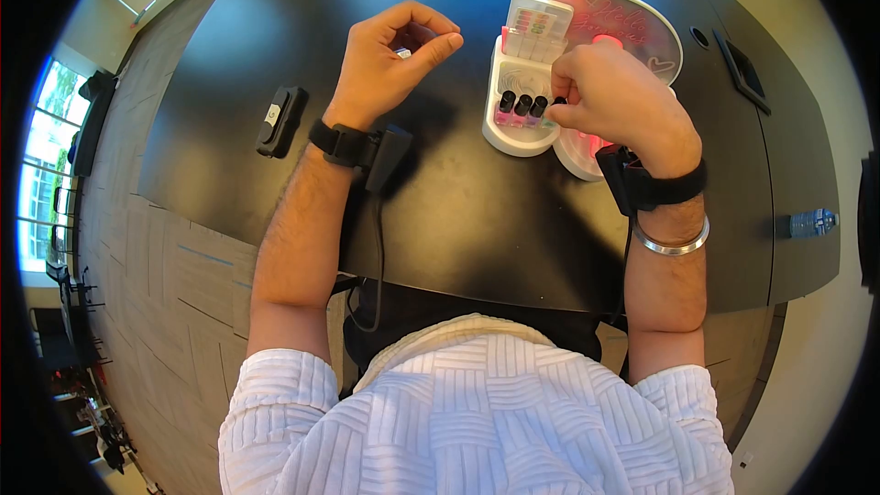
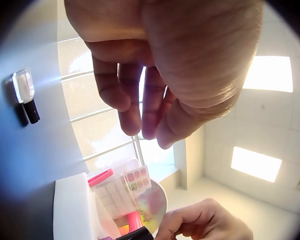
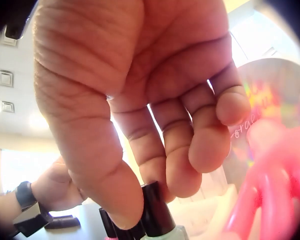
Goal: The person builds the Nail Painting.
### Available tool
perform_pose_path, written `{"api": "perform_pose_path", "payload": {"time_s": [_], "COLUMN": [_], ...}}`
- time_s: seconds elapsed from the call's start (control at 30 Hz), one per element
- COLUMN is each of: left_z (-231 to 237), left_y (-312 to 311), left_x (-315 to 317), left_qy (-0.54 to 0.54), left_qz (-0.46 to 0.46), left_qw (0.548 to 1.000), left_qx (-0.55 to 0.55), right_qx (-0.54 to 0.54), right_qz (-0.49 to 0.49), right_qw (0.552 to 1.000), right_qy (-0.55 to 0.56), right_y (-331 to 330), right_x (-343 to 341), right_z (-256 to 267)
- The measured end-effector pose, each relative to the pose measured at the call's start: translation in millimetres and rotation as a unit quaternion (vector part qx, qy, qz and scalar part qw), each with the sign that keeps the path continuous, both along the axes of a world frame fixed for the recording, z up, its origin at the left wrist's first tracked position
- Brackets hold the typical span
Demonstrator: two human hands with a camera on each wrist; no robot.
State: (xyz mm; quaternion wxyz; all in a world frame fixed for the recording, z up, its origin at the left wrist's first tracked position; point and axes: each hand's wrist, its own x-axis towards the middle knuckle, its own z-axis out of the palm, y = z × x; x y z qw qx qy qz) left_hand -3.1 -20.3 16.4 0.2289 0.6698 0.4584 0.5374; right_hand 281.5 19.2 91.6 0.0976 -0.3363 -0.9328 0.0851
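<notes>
My right hand (image 1: 632,101) is over the white tray (image 1: 518,142), its thumb and index finger pinching the black cap of a mint nail polish bottle (image 3: 159,212). Beside that bottle, other nail polish bottles (image 1: 522,107) with black caps stand in a row in the tray. Raised above the table to the left, my left hand (image 1: 385,55) holds nothing, its fingers loosely bent. A clear nail polish bottle (image 2: 24,87) with a black cap lies on the table; in the head view the left hand mostly hides it.
Behind the tray's row stands a clear case (image 1: 541,20) of small coloured pieces. A pink hand model (image 3: 270,185) and a round lettered disc (image 1: 658,37) are at the right. The black table (image 1: 440,229) also bears a dark case (image 1: 281,122), a black frame (image 1: 741,69) and a water bottle (image 1: 811,223).
</notes>
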Motion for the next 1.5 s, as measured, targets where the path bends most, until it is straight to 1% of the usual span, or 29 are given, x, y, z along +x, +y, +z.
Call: {"api": "perform_pose_path", "payload": {"time_s": [0.07,0.17,0.23,0.3,0.37,0.4,0.43,0.47,0.5,0.57,0.6,0.67,0.7,0.77,0.83,0.9,0.97,1.0,1.07,1.1,1.13,1.17,1.2,1.23,1.27,1.3,1.37,1.43,1.5], "left_z": [-1.2,1.3,1.6,1.8,2.2,2.4,2.7,2.8,1.0,-7.3,-11.6,-19.6,-19.6,-18.7,-22.3,-23.2,-24.2,-22.6,-18.3,-15.9,-13.6,-12.1,-6.8,2.4,9.8,14.7,19.1,14.7,11.8], "left_y": [1.9,1.3,1.6,2.3,2.5,2.4,2.2,1.9,2.5,5.7,6.5,8.0,7.0,5.3,8.4,11.1,10.1,9.8,9.3,9.2,9.7,10.7,8.2,1.7,-4.8,-10.2,-17.3,-17.5,-16.8], "left_x": [-2.7,-3.1,-5.3,-8.6,-11.7,-13.0,-14.4,-15.9,-18.0,-23.0,-25.8,-31.4,-31.3,-30.8,-34.1,-33.5,-28.6,-24.6,-19.0,-19.2,-19.1,-18.5,-17.0,-14.8,-12.6,-8.2,3.2,7.5,11.4], "left_qy": [-0.001,-0.002,0.004,0.01,0.068,0.068,0.124,0.18,0.18,0.25,0.25,0.338,0.338,0.374,0.373,0.372,0.33,0.33,0.244,0.244,0.142,0.037,0.037,-0.047,-0.131,-0.133,-0.171,-0.169,-0.137], "left_qz": [0.021,0.051,0.065,0.078,0.127,0.128,0.154,0.18,0.18,0.195,0.195,0.207,0.206,0.216,0.21,0.205,0.204,0.204,0.188,0.189,0.12,0.049,0.047,-0.076,-0.196,-0.196,-0.272,-0.277,-0.295], "left_qw": [1.0,0.998,0.997,0.996,0.988,0.988,0.979,0.965,0.965,0.948,0.948,0.918,0.918,0.9,0.901,0.902,0.917,0.917,0.943,0.943,0.974,0.99,0.99,0.987,0.961,0.961,0.936,0.934,0.93], "left_qx": [-0.011,-0.034,-0.038,-0.042,-0.052,-0.052,-0.054,-0.057,-0.057,-0.029,-0.029,-0.011,-0.01,-0.057,-0.066,-0.074,-0.095,-0.094,-0.127,-0.125,-0.127,-0.127,-0.126,-0.135,-0.141,-0.142,-0.144,-0.149,-0.168], "right_qx": [-0.011,0.009,-0.027,-0.024,-0.022,-0.008,0.006,0.007,0.008,0.009,0.002,-0.004,0.0,0.006,0.023,0.036,0.049,0.05,0.053,0.061,0.069,0.071,0.079,0.086,0.084,0.073,0.058,0.032,0.036], "right_qz": [-0.015,-0.021,-0.042,-0.039,-0.035,-0.037,-0.038,-0.038,-0.021,-0.004,0.002,0.008,0.022,0.035,0.082,0.096,0.111,0.113,0.118,0.118,0.118,0.117,0.123,0.129,0.129,0.143,0.161,0.189,0.19], "right_qw": [1.0,0.999,0.998,0.998,0.998,0.999,0.999,0.999,1.0,1.0,0.999,0.997,0.996,0.994,0.982,0.979,0.977,0.975,0.973,0.973,0.973,0.973,0.965,0.957,0.957,0.954,0.95,0.951,0.955], "right_qy": [-0.015,-0.023,-0.047,-0.046,-0.045,-0.014,0.017,0.017,0.016,0.015,0.043,0.07,0.085,0.101,0.171,0.175,0.178,0.184,0.191,0.189,0.188,0.188,0.218,0.247,0.246,0.255,0.261,0.242,0.225], "right_y": [-0.2,0.6,0.8,2.4,2.5,0.7,-0.5,-0.1,-0.9,-3.8,-7.7,-14.6,-18.0,-20.5,-20.3,-16.5,-13.9,-12.9,-12.9,-14.2,-14.6,-14.0,-13.8,-14.0,-15.1,-16.3,-19.1,-21.8,-21.3], "right_x": [-0.8,-2.0,-4.0,-3.9,-0.9,2.4,3.9,5.1,5.7,5.4,4.4,2.0,0.6,-2.7,-5.4,-6.0,-5.9,-5.9,-6.8,-7.3,-7.8,-9.1,-10.9,-12.5,-13.6,-15.1,-17.2,-17.7,-16.7], "right_z": [-0.6,-4.7,-3.9,-5.1,-7.5,-9.0,-9.0,-5.6,2.7,14.2,17.6,24.9,28.7,29.3,22.9,20.5,19.9,20.1,22.2,24.6,26.1,25.0,22.2,20.2,19.7,19.2,19.2,19.2,18.1]}}
